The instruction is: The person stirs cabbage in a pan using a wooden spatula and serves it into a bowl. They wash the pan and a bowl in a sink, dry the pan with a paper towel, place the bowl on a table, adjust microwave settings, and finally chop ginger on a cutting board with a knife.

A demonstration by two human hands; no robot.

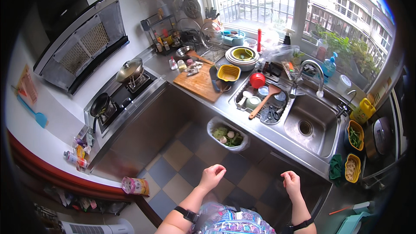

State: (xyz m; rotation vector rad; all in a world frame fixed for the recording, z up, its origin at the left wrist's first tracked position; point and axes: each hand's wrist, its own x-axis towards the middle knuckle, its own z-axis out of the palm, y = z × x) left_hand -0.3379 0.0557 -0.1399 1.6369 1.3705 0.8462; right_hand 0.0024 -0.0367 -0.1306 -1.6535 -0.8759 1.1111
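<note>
My left hand (213, 177) hangs in the air over the tiled floor, its fingers curled together and nothing seen in them. Beyond it, a waste bin (245, 146) with a white liner hangs at the counter front and holds vegetable scraps. My right hand (291, 182) is also curled and appears to hold nothing. It hovers in front of the cabinet, below the counter edge near the steel sink (325, 113). Neither hand touches anything. To the right of my right hand, a green cloth (335, 166) lies beside a yellow basket (357, 170) of pale food pieces.
Left is a gas stove with a lidded pot (130, 70) and a frying pan (100, 104). A wooden cutting board (198, 83) lies at the corner. Dishes, scissors and a wooden spatula (265, 101) fill the drying rack. Another basket (355, 138) holds green vegetables.
</note>
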